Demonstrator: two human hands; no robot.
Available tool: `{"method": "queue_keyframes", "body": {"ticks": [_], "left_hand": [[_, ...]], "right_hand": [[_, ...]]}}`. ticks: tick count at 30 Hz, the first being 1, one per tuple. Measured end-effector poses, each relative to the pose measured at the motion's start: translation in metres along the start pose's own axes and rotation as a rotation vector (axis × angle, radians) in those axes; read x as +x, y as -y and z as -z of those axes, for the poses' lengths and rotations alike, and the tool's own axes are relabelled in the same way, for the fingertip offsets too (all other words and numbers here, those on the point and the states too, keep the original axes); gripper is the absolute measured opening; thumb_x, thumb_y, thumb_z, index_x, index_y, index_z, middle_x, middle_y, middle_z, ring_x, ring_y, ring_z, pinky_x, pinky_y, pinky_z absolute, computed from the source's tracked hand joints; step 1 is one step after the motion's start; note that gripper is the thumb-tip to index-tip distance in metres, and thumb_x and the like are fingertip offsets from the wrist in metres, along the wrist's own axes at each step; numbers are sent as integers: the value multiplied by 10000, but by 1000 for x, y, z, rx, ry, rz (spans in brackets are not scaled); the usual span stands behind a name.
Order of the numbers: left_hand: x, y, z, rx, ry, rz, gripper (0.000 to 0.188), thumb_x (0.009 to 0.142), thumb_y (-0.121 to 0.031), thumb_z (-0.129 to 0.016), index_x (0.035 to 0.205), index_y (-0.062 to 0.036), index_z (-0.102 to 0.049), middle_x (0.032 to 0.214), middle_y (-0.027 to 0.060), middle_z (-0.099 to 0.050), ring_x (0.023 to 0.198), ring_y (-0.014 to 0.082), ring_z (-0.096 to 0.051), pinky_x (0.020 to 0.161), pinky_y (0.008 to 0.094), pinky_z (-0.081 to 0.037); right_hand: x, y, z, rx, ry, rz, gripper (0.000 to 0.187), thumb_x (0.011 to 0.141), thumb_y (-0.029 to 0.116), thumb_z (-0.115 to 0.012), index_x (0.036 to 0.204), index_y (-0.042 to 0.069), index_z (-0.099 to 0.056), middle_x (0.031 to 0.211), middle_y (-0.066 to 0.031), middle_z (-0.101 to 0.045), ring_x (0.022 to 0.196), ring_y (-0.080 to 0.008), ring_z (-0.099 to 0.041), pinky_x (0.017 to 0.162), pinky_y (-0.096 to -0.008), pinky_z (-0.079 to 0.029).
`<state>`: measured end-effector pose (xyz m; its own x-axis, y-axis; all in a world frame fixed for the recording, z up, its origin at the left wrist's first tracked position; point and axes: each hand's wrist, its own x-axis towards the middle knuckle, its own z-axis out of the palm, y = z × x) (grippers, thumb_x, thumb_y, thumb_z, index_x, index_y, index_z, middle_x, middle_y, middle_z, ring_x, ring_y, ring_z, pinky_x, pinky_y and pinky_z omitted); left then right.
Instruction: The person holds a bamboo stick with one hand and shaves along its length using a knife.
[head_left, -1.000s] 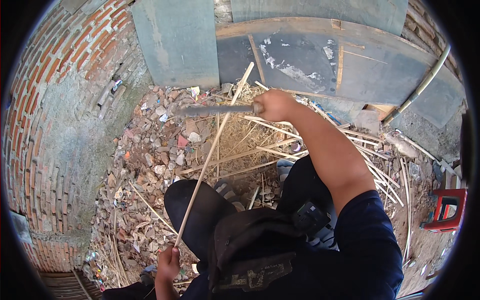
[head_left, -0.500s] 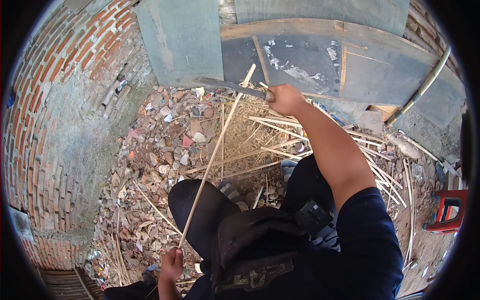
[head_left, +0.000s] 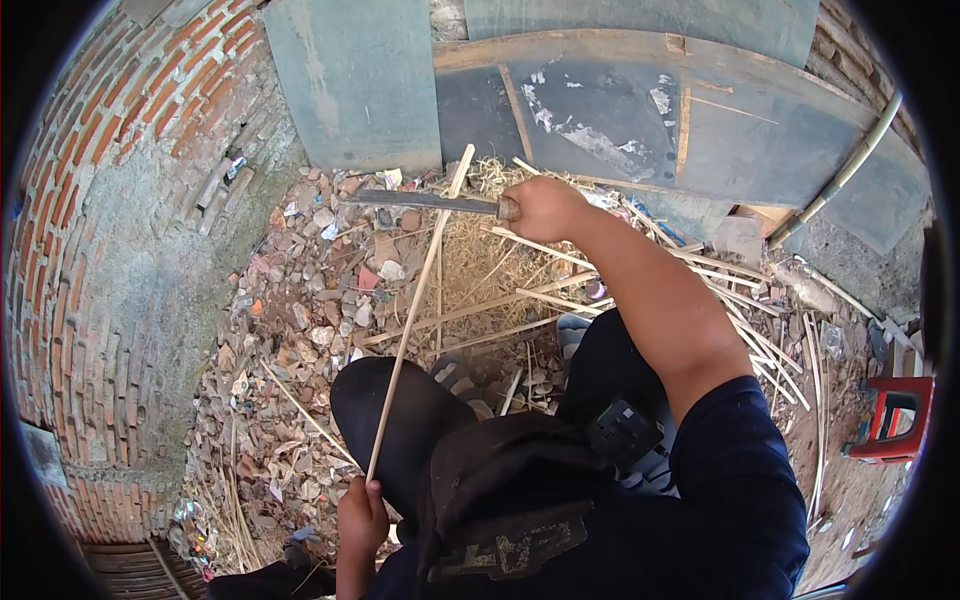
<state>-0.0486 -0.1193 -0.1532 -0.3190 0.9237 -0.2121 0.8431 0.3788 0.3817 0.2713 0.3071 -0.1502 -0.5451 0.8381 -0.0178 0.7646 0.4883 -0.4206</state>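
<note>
A long, thin bamboo strip (head_left: 415,310) runs slantwise from low at the person's left side up and away to its far tip near the grey boards. The left hand (head_left: 360,515) is closed around its near end, fingers curled tight on the strip just beside the left knee. The right hand (head_left: 540,208) is stretched well forward, fist wrapped around the handle of a long-bladed knife (head_left: 420,201); the blade lies roughly level and points to the person's left, crossing the strip near its far end. Whether the edge is touching the strip there I cannot tell.

By my reckoning the step in hand is shaving or splitting the strip, with the blade set at its far end. The next move would call for a steady grip on the near end and a controlled stroke along the length, keeping the blade clear of the dark-trousered knees below.

Around it, loose bamboo slivers (head_left: 560,300) and pale shavings lie scattered over a floor of broken rubble (head_left: 300,300). A curved brick wall (head_left: 90,250) stands on the left, grey boards (head_left: 640,110) lean ahead, and a red stool (head_left: 895,420) sits far to the right.
</note>
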Motion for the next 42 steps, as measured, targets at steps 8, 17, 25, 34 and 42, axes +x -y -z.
{"method": "queue_keyframes", "body": {"ticks": [8, 17, 25, 34, 42], "left_hand": [[8, 0, 2, -95, 18, 1, 444, 1082, -333, -392, 827, 17, -491, 623, 228, -527, 577, 425, -547, 552, 490, -383], [8, 4, 0, -45, -26, -31, 405, 1073, -306, -413, 829, 8, -488, 615, 232, -531, 596, 466, -556, 545, 508, -386], [13, 5, 3, 6, -35, -73, 403, 1070, -318, -428, 828, -2, -492, 637, 248, -550, 619, 487, -566, 551, 530, -396], [13, 6, -1, -32, -23, -65, 399, 1071, -316, -423, 824, -9, -488, 602, 222, -536, 565, 451, -558, 522, 504, -384], [10, 6, -2, -61, -22, -61, 389, 1067, -303, -430, 816, -10, -474, 595, 225, -534, 558, 461, -551, 516, 514, -377]], "right_hand": [[-8, -2, -1, 295, 286, -13, 282, 843, 303, -659, 1035, 101, -704, 915, -149, -707, 890, -366, -679, 806, -495, -534], [-11, 64, -9, -279, 142, 370, 152, 765, 189, -694, 912, 149, -700, 795, -93, -702, 800, -326, -697, 742, -469, -553], [4, -1, -3, -281, -29, -210, 203, 850, 223, -652, 1031, 144, -701, 1028, -100, -732, 990, -279, -709, 834, -449, -560], [-5, 11, 11, -232, -14, -151, 222, 845, 180, -649, 1060, 163, -701, 1029, -82, -733, 966, -291, -707, 847, -447, -572], [-1, 49, -6, -424, 111, 395, 111, 928, 233, -622, 1007, 194, -690, 836, -18, -704, 835, -216, -703, 772, -398, -569]]}}
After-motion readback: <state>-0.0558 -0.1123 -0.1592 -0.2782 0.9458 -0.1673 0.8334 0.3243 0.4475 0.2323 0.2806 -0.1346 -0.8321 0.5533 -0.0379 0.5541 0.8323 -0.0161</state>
